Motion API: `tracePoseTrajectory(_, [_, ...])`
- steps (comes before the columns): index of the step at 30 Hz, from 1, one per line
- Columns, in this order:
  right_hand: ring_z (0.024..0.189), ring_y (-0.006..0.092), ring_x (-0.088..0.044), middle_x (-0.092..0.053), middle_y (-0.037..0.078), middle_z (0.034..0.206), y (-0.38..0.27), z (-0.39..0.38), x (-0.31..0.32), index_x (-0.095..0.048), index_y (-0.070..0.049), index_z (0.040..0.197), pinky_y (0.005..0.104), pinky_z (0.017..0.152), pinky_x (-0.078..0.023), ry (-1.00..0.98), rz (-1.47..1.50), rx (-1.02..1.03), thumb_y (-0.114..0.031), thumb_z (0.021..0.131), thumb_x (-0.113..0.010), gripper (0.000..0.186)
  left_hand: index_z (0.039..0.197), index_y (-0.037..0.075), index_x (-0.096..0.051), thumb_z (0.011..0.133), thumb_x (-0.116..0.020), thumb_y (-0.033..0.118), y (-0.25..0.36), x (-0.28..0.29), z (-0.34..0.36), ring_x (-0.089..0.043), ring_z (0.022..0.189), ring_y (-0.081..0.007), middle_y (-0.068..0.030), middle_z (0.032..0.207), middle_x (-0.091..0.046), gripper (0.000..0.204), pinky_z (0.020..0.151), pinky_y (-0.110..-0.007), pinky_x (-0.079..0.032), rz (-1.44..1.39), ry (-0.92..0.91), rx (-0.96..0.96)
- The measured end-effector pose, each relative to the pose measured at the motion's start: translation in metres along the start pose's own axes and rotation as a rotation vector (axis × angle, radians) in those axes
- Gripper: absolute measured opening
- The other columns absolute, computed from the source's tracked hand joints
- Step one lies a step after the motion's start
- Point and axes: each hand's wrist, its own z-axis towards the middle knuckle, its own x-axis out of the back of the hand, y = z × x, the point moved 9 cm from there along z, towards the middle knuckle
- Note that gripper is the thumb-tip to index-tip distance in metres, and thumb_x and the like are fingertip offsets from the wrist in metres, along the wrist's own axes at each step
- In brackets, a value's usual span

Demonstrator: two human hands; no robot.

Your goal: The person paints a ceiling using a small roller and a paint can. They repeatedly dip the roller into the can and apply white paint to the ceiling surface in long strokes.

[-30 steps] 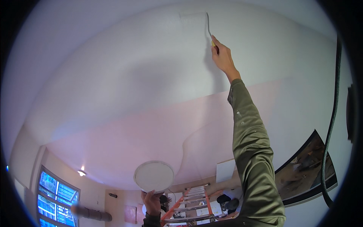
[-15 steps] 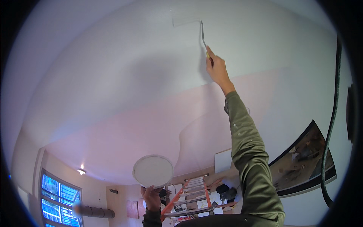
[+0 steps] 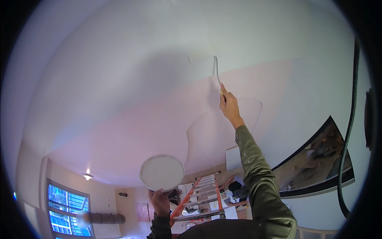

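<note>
My right hand (image 3: 230,106), at the end of my raised green sleeve, grips the yellow-handled paint roller (image 3: 217,71). Its thin bent metal frame rises from my fingers; the pale roller head is hard to make out against the surface. That broad surface (image 3: 119,67) is white above and pale pink below, with shadows around the roller. Low in the middle, my left hand (image 3: 160,203) holds a round white-filled container (image 3: 161,172) with a pale rim, its fingers at the near edge.
An orange ladder (image 3: 181,208) stands below, with a person (image 3: 239,191) beside it and another partly hidden behind my left hand. A large dark screen (image 3: 314,159) and a black cord (image 3: 351,119) are at right. A window (image 3: 67,203), grey duct (image 3: 109,218) and lamp (image 3: 88,176) are lower left.
The roller and my right hand have moved down the picture, from near the top toward the white-pink boundary. The round container in my left hand has risen slightly.
</note>
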Motion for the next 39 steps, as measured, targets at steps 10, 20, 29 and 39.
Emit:
tracePoseTrajectory(10, [0.062, 0.0313, -0.052, -0.051, 0.016, 0.071, 0.003, -0.003, -0.005, -0.047, -0.012, 0.147, 0.0429, 0.061, -0.045, 0.033, -0.006, 0.035, -0.003, 0.092, -0.058, 0.057, 0.140, 0.000, -0.040, 0.080, -0.060, 0.009, -0.002, -0.003, 0.001, -0.061, 0.114, -0.0341, -0.0193, 0.128, -0.054, 0.063, 0.087, -0.047, -0.060, -0.012, -0.002, 0.016])
tracePoseTrajectory(20, [0.061, 0.0303, -0.052, -0.052, 0.016, 0.069, -0.031, 0.058, 0.001, -0.049, -0.010, 0.145, 0.0431, 0.060, -0.045, 0.086, 0.027, 0.057, -0.003, 0.092, -0.058, 0.055, 0.140, -0.001, -0.042, 0.079, -0.059, 0.018, 0.006, -0.012, -0.003, -0.065, 0.111, -0.0343, -0.0207, 0.129, -0.056, 0.065, 0.086, -0.042, -0.062, 0.029, 0.000, 0.000])
tracePoseTrajectory(29, [0.061, 0.0240, -0.050, -0.052, 0.013, 0.069, 0.010, -0.010, -0.014, -0.050, -0.006, 0.144, 0.0383, 0.061, -0.044, 0.001, -0.031, -0.051, -0.002, 0.094, -0.057, 0.051, 0.140, -0.001, -0.041, 0.080, -0.058, 0.017, 0.004, -0.004, 0.000, -0.064, 0.113, -0.0349, -0.0217, 0.130, -0.056, 0.064, 0.087, -0.043, -0.062, 0.027, 0.029, -0.016])
tracePoseTrajectory(39, [0.063, 0.0286, -0.053, -0.052, 0.014, 0.069, -0.036, 0.073, 0.006, -0.050, -0.009, 0.145, 0.0414, 0.062, -0.046, 0.094, -0.007, 0.083, -0.003, 0.091, -0.057, 0.054, 0.139, 0.000, -0.042, 0.081, -0.058, 0.017, 0.005, -0.008, -0.001, -0.063, 0.115, -0.0353, -0.0219, 0.132, -0.055, 0.063, 0.089, -0.044, -0.061, 0.022, 0.000, 0.001])
